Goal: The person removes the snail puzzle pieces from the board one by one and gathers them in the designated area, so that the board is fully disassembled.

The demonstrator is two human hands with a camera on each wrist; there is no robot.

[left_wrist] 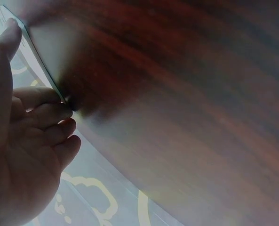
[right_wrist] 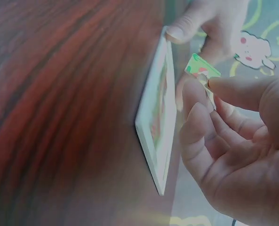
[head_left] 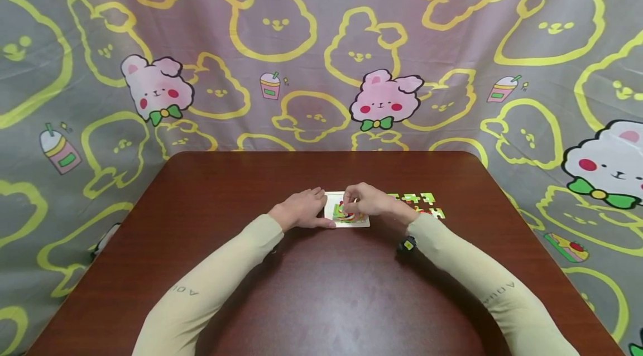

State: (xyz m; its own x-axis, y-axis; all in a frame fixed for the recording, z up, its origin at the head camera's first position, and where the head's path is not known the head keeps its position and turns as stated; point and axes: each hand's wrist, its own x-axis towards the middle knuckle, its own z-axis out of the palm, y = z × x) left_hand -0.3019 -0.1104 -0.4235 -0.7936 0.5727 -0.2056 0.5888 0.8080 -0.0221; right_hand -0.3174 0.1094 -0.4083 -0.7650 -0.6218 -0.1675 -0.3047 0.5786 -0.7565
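Observation:
A white puzzle tray (head_left: 329,210) with a colourful picture partly laid in it lies flat on the table. My left hand (head_left: 303,208) rests against its left side, fingers fairly straight, the thumb at the near left corner. In the left wrist view, the left hand (left_wrist: 33,141) touches the tray's pale edge (left_wrist: 38,68). Just over the tray, my right hand (head_left: 370,200) pinches a small jigsaw piece. The right wrist view shows that green jigsaw piece (right_wrist: 195,65), with red on it, between thumb and fingers of the right hand (right_wrist: 243,146).
Several loose jigsaw pieces (head_left: 412,198) lie in rows right of the tray, partly hidden behind the right forearm. The brown wooden table (head_left: 321,300) runs back to a patterned curtain (head_left: 311,66). A small dark device (head_left: 407,244) sits under the right wrist.

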